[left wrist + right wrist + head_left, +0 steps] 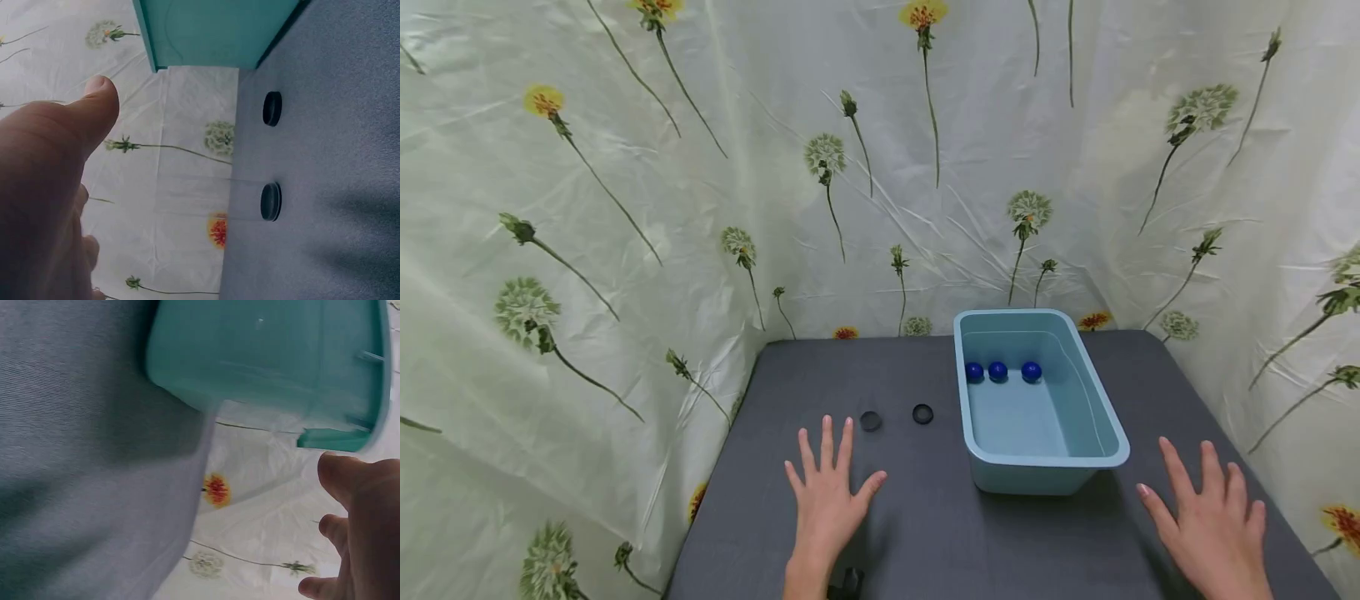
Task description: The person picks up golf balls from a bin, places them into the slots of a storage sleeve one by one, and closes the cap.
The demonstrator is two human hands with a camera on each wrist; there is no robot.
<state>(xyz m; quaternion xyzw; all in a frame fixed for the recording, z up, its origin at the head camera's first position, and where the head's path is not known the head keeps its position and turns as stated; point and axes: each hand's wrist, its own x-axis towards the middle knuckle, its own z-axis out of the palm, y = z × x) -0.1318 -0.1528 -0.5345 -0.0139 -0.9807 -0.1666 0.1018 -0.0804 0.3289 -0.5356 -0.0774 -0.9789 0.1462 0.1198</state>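
My left hand (827, 504) hovers over the dark table with fingers spread, holding nothing. Just beyond its fingertips lie two small round black pieces. The left one (871, 421) has faint clear edges rising from it in the left wrist view, like a transparent tube. The right one (922, 413) looks like a low black ring or cap. Right of them stands a light blue plastic bin (1030, 483), with three dark blue balls (997, 372) on its floor towards the back. My right hand (1213, 521), fingers apart and holding nothing, is to the right of the bin, not touching it.
A grey-black cloth covers the table (925, 533). White curtains (880, 233) printed with dandelions hang behind it and along both sides. A small black object (850, 583) shows beside my left wrist.
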